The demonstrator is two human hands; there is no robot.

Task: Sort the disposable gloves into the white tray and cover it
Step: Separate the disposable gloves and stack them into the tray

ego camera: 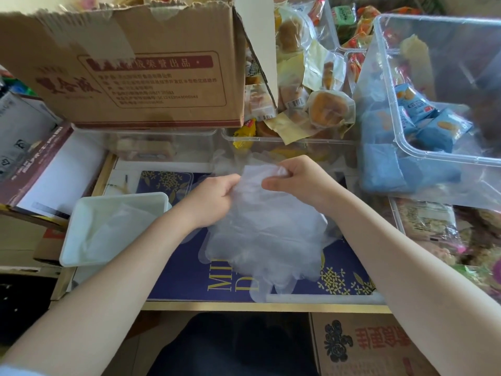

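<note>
A bundle of clear disposable gloves (265,234) hangs over the dark blue board (189,280) at the middle of the view. My left hand (214,199) pinches the bundle's upper left edge. My right hand (301,180) grips its bunched top, fingers curled round the plastic. The glove fingers dangle toward the board's near edge. The white tray (76,237) sits to the left of my left forearm, uncovered, with some clear gloves lying inside it. I cannot pick out a lid for the tray.
A large cardboard box (122,63) stands behind on clear bins (284,143). Wrapped pastries (328,107) pile up at the back middle. A clear tub (401,137) with blue packets sits at right, above snack packs (428,221). Another carton (363,346) lies below.
</note>
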